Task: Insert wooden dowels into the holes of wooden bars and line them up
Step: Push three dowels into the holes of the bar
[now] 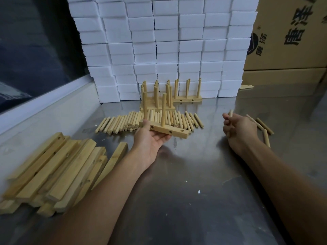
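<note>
- Near left there's a messy pile of blank bars [53,174], long axes running near-to-far, well clear of both hands.
- Loose dowels [123,122] lie in a row mid-table, just behind the held piece.
- Left hand [150,138] is palm-up, fingers mostly straight, cradling a bar [168,129] from underneath, thumb on its left end. The bar runs left-right with two dowels [163,110] standing upright in it.
- The bar's right end looks unfilled, and that end faces the right hand, so I'd guess the next peg goes in there.
- Finished racks [185,98] stand further back against the white foam blocks [159,41].
- Right hand [238,128] is curled around one dowel [231,113], tip poking up, well right of the bar with bare steel table [194,174] between.
- A few spare dowels [263,128] lie just past it.
</note>
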### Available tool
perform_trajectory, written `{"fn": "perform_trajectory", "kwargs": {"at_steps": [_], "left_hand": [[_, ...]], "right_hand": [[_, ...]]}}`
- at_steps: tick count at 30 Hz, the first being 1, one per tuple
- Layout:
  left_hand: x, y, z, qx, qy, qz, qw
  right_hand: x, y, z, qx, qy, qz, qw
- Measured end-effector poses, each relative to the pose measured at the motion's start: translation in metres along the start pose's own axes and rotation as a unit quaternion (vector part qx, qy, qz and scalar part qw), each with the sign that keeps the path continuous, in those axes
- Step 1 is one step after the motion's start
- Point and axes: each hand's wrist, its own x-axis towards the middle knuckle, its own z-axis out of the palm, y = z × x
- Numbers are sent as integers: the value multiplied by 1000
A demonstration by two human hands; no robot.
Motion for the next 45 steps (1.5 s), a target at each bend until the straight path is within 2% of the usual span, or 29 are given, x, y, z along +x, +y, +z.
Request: {"fn": "perform_trajectory", "kwargs": {"at_steps": [5,8,12,16,25,31,38,45], "left_hand": [[-3,1,1,-1,-16,-2,1000],[-5,3,-1,-5,-37,-6,999],[-6,3,-2,10,-58,-6,998],[-7,3,-1,17,-69,-1,997],[-9,2,-1,34,-83,5,996],[-9,2,0,36,-74,7,997],[-8,1,2,44,-62,12,997],[-8,-2,2,64,-55,21,996]], "right_hand": [[-5,1,3,34,-17,2,999],[-5,1,3,27,-36,3,999],[-5,3,5,-39,-41,-12,998],[-11,5,7,-8,-74,1,997],[-36,22,33,-135,-224,-3,965],[-41,26,36,-200,-244,-62,947],[-43,25,35,-285,-260,-198,901],[-39,25,35,-448,-280,-306,792]]}}
